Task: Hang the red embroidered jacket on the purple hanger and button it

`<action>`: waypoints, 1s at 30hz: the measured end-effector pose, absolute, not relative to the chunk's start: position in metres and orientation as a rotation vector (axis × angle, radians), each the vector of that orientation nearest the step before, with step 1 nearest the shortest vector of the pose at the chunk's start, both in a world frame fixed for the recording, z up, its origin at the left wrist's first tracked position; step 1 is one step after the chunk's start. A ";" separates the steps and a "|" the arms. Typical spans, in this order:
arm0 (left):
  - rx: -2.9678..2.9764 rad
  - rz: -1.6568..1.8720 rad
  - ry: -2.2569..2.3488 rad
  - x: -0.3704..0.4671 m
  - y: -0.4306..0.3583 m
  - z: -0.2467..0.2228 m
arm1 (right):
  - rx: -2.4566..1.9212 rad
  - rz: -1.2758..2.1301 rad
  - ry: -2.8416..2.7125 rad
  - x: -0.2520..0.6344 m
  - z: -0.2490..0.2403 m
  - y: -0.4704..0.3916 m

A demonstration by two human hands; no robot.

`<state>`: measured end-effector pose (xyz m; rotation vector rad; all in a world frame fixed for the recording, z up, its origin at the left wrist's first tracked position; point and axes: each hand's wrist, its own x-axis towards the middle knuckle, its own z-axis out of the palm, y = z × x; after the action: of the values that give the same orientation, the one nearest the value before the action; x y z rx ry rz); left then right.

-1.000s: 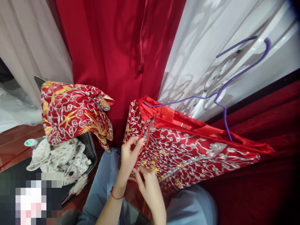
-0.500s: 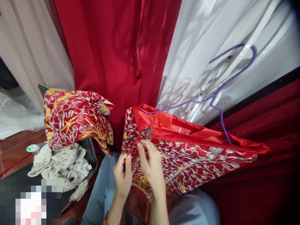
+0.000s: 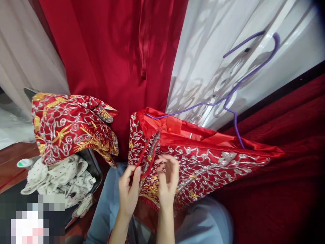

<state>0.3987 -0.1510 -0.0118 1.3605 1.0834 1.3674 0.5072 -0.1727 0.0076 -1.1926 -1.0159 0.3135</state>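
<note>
A red garment (image 3: 203, 166) with silver and gold embroidery and shiny red lining hangs from a purple hanger (image 3: 193, 107), spread over my lap. A thin red cord (image 3: 144, 152) loops down from the opening at its upper left edge. My left hand (image 3: 128, 189) pinches this cord between thumb and fingers. Just to the right, my right hand (image 3: 168, 181) is held over the embroidery, its fingers curled but apart. Nothing plainly shows between them. A small size label (image 3: 195, 136) is visible inside the lining.
Another embroidered red garment (image 3: 73, 125) is draped over a dark chair (image 3: 98, 162) at left. Below it lie a dotted white cloth (image 3: 56, 176) and a white-capped bottle (image 3: 25, 163). A red curtain (image 3: 106, 51) and white sheer fabric (image 3: 203, 51) hang behind.
My right hand has come away from the cord and moved slightly right, its fingers parting. The left hand keeps its pinch on the cord. The whole view has shifted a little.
</note>
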 end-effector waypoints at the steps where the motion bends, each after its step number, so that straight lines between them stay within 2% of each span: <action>1: 1.373 1.359 1.076 0.399 -0.152 -0.010 | -1.185 0.400 -1.084 0.507 0.006 -0.172; 4: 1.418 1.337 1.055 0.398 -0.155 -0.007 | -1.115 0.670 -1.269 0.506 0.007 -0.172; 8: 1.466 1.378 1.050 0.392 -0.151 -0.007 | -1.233 0.684 -1.323 0.509 0.015 -0.174; 15: 1.834 1.236 0.981 0.377 -0.095 0.026 | -1.547 0.448 -1.510 0.556 0.052 -0.171; 20: 1.635 1.661 1.038 0.374 -0.054 0.052 | -1.346 -0.052 -0.919 0.595 0.078 -0.188; 22: 1.683 1.783 1.124 0.376 -0.048 0.056 | -1.296 -0.120 -0.837 0.603 0.079 -0.197; 26: 2.068 1.598 1.046 0.387 -0.048 0.059 | -1.532 0.075 -1.254 0.600 0.072 -0.198; 30: 2.137 1.501 0.797 0.404 -0.056 0.067 | -1.515 0.194 -1.504 0.578 0.074 -0.171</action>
<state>0.4037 -0.0555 0.0666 2.1369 0.7974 1.5007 0.5781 -0.1706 0.0739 -1.5147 -1.5040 0.1936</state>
